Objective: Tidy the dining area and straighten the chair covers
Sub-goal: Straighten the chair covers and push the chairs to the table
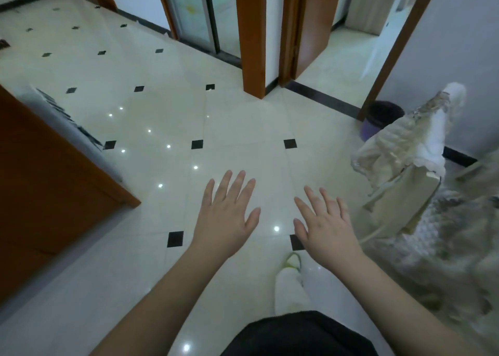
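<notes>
at the far left stands a wooden cabinet [40, 182] with a pale patterned cloth [70, 128] along its top edge; it has no part in this step, so i leave it alone. in front of me the tiled floor [151, 107] runs out to the wooden door frames [251, 31].

my left hand [226, 215] hangs over the floor, palm down, its fingers [237, 185] straight and spread, holding nothing. my right hand [326, 226] is just beside it, the same way: flat, spread, empty. below them i see my foot in a green-strapped slipper [293, 261].

the thing i need is to the right: a chair cover [405, 145], cream and lacy, bunched and slumped on its chair back [405, 201] so the pale frame under it shows. it is well apart from my left hand and near my right. further right the fabric blurs and i cannot tell where one cover ends and another begins. behind it a dark waste bin [383, 118] sits by the wall.

i judge the step in hand is to turn right and reach for that cover. to do it well i should face the chair squarely, take the cover at both top corners, one in each hand, lift it free of the bunching, then draw it down evenly so the hem hangs level. tugging one side only would likely skew it.
</notes>
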Available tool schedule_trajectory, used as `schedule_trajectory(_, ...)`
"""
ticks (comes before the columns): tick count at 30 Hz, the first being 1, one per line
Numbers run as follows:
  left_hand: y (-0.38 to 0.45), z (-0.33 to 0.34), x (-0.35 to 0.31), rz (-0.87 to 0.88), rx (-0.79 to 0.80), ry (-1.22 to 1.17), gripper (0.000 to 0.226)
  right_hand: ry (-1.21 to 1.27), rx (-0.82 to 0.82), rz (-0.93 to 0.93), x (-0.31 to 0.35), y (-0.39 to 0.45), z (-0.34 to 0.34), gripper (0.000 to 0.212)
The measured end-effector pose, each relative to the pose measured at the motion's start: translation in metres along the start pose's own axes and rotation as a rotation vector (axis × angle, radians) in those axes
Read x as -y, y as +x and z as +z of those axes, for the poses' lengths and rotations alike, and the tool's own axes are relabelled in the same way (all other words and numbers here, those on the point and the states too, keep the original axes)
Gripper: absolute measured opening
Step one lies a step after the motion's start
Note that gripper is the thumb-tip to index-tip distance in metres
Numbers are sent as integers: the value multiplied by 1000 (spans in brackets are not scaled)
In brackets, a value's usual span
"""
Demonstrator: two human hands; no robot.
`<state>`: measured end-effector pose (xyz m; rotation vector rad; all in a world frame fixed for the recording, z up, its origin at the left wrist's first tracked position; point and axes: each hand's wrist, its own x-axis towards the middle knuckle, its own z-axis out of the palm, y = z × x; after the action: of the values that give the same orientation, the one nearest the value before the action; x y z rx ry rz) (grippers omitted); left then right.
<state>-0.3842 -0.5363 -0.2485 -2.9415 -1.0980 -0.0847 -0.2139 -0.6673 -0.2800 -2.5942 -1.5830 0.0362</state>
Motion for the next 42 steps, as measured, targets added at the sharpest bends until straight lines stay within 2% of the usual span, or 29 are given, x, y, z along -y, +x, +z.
schedule_trajectory(6,146,15,-8,33,95,-25,69,61,68,81,-52,124,0,58)
schedule_trajectory(15,336,12,-26,90,68,-37,69,36,103,85,-133,288,-33,71)
schedule_trajectory(23,508,32,-16,207,101,-16,72,34,125,240,-190,412,-20,58)
schedule_trajectory(30,669,19,-19,297,82,-19,72,4,104,387,-240,543,-26,59)
schedule_trajectory(37,794,22,-74,532,113,11,75,32,75,537,-297,616,-39,56)
schedule_trajectory(42,875,41,-139,637,55,-5,67,17,36,646,-377,653,-42,56)
